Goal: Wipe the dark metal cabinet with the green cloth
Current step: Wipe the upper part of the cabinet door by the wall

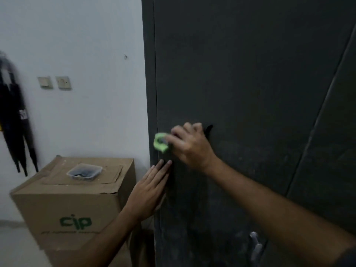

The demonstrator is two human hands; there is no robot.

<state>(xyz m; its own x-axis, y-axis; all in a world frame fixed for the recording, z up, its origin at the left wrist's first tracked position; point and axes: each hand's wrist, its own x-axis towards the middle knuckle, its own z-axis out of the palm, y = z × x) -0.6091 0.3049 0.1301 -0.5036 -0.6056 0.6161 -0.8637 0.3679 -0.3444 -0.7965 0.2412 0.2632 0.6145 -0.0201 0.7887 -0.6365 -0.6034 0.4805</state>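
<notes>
Right hand [189,146] fingers clamp the cloth [160,142] against the cabinet [240,74] near its left edge. Left hand [149,191] flat below, fingers straight. Beside: white wall [86,35], box [77,199].

Cardboard box [77,201], green "cip" print on front face, stands on floor [13,245] below and left of hand-on-cloth grip, just beside cabinet's left edge. Second box under it, partly hidden. On box top: clear plastic tub [84,172], dark contents, well left of grip.
</notes>
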